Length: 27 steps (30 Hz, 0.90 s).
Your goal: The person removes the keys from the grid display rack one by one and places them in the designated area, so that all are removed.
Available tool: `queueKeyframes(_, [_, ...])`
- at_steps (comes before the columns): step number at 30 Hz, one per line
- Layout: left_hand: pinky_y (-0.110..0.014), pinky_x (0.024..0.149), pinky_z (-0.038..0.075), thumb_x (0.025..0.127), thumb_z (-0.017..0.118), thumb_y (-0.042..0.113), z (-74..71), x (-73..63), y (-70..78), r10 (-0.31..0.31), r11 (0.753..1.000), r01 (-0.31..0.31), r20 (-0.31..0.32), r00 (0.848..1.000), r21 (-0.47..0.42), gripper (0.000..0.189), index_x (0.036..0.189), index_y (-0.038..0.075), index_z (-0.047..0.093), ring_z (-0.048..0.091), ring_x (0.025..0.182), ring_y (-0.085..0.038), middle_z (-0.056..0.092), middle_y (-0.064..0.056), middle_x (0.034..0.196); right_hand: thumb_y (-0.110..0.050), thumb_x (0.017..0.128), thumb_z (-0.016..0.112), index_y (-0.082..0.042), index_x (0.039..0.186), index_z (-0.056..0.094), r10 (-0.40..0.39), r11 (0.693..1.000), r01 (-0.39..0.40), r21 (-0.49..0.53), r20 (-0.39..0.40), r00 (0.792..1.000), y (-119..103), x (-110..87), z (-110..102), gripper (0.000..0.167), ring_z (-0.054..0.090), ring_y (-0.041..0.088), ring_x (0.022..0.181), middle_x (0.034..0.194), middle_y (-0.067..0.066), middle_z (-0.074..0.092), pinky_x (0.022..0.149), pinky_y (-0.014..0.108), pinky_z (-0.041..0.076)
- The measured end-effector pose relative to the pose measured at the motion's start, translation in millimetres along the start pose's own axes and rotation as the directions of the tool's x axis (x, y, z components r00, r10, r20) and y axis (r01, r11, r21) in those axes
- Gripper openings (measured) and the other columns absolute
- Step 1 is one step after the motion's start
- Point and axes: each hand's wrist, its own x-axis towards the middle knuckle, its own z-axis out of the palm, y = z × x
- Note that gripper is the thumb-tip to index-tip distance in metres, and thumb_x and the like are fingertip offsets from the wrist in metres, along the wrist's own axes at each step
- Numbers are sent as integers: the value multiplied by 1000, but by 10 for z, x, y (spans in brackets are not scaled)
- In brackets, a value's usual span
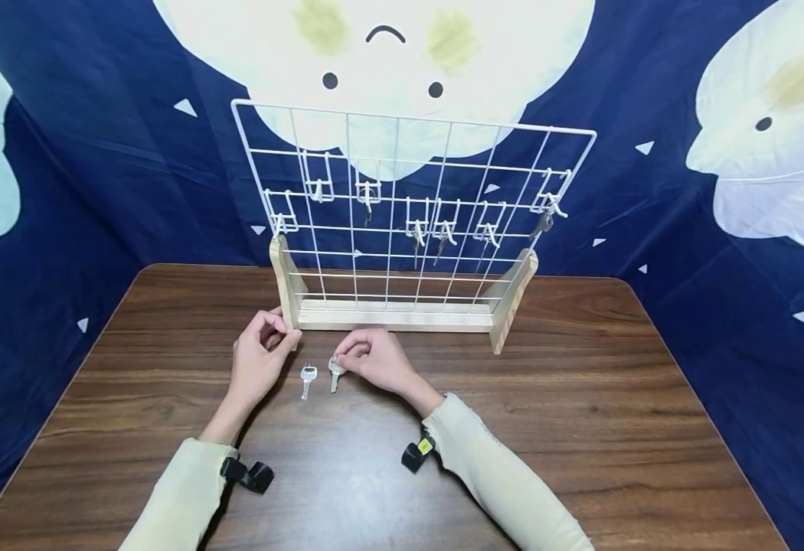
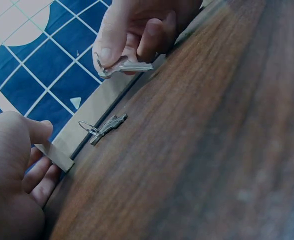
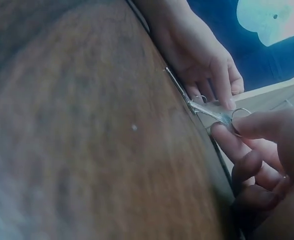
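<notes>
- In the head view, a person's right hand (image 1: 377, 363) is just left of and below the centre of the frame, thumb and fingertips pinched together on a silver key (image 1: 335, 373) at its head end; the blade points toward the bottom of the frame.
- The left hand (image 1: 259, 353), left of centre, has thumb and fingers clamped on the front lower end of a wooden stand (image 1: 395, 317), at the stand's left side in the frame.
- Between the hands, a second key (image 1: 308, 375) lies on the brown wood-grain table (image 1: 581, 428), near the pinched key and just left of it. The left wrist view shows a thin metal ring (image 2: 88, 127) on this second key, at the middle left of that frame.
- In the right wrist view, the pinched key also has a ring, beside the right thumb at the right of the frame.
- The stand bears a white wire grid (image 1: 397, 116) across the upper middle of the head view. White hooks (image 1: 319, 190) sit on it, and keys (image 1: 545, 222) hang from several of them.
- Pale sleeves (image 1: 505, 474) cover both forearms, reaching in from the bottom edge.
- Behind, a navy cloth (image 1: 133, 153) carries large white clouds.
</notes>
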Motion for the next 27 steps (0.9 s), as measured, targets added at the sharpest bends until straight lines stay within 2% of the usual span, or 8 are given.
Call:
queueKeyframes(5, [-8,98,56,98,77,-9,11,-4,4,-5,1000,5,2,1000,-2,23,101,-11,55,63,116,7,62,-29,153,-7,95,84,-9,93,82,-46,998,46,-35,-12,999,88,-16,45,3,60,-3,67,74,-12,74,61,14,43])
queueKeyframes(14, [-8,97,57,98,77,-10,13,-10,31,-9,1000,9,-3,1000,-8,23,101,-11,54,64,117,3,61,-32,152,-9,93,86,-14,92,83,-95,986,86,-141,-58,994,126,-21,77,7,51,-3,56,82,-6,78,51,14,39])
queueKeyframes(22, [-8,98,56,98,77,-9,4,-19,23,-19,1000,19,-2,1000,-12,23,101,-10,55,63,115,8,62,-30,153,-10,92,87,-14,94,85,-116,975,97,-200,-84,990,154,-17,100,5,50,-4,58,81,-8,76,53,14,42])
queueKeyframes(27, [-10,98,57,98,78,-8,6,-3,12,-8,1000,8,-1,1000,-13,22,101,-8,55,64,116,7,63,-29,152,-13,91,90,-16,91,84,-166,949,131,-288,-101,981,155,-18,111,7,51,-5,63,84,-7,75,59,15,45])
